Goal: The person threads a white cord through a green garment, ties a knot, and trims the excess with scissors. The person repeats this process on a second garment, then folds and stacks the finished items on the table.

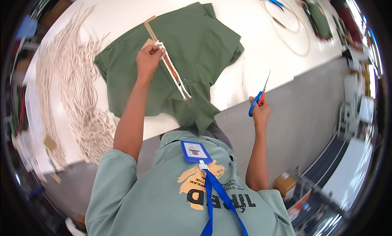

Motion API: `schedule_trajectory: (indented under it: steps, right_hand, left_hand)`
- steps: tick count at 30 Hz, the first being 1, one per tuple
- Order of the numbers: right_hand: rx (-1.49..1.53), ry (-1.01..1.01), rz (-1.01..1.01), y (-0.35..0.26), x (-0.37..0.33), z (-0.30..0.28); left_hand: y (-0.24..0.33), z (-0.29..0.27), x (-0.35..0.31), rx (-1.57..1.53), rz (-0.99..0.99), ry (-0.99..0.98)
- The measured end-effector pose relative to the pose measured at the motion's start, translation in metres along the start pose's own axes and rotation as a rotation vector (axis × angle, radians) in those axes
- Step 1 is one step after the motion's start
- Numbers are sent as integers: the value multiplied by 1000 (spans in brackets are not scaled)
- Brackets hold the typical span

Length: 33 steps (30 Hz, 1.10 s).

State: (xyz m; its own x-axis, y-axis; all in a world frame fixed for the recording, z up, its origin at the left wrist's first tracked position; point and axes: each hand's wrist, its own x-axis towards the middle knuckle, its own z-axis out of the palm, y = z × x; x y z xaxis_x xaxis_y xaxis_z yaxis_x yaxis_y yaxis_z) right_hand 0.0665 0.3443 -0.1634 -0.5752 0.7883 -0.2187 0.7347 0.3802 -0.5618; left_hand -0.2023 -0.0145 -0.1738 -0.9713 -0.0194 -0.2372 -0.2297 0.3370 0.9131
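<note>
A dark green garment (192, 36) is spread over the white table, one end hanging over the near edge toward me. Along its middle lies a doubled white cord (173, 68), with an orange-brown strip (171, 68) between its two strands. My left hand (149, 59) pinches the far end of the cord, thumb and fingers together. Beyond it a tan strip (150, 28) runs to the garment's far edge. Out to the right, past the table edge, my right hand (260, 109) grips scissors (257, 102) with blue and orange handles, blades pointing away from me.
A big bundle of cream cords (77, 85) covers the table's left side. At the far right lie a looped pale cable (300, 32), a blue-handled tool (276, 2) and a folded green garment (316, 15). A cardboard box (285, 184) stands low at the right.
</note>
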Motion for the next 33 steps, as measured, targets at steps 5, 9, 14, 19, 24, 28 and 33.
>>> schedule_trajectory:
  steps: [5, 9, 14, 19, 24, 28, 33]
  right_hand:
    - [-179, -45, -100, 28, 117, 12]
    - [-326, -55, -252, 36, 167, 9]
    - [-334, -10, -365, 27, 188, 16]
    - [-346, -9, -392, 28, 193, 20]
    - [-373, -84, -432, 32, 195, 19]
    - [-297, -67, -465, 32, 181, 15]
    - [-280, 51, -458, -14, 157, -6]
  left_hand:
    - [-32, 12, -40, 181, -88, 342]
    - [-22, 29, -123, 105, 94, 570]
    - [3, 54, -141, 55, 22, 518]
    - [22, 66, -63, 359, -106, 449]
    - [16, 78, -13, 520, -257, 535]
    - [8, 78, 12, 500, -236, 603]
    - [41, 78, -31, -54, 86, 294]
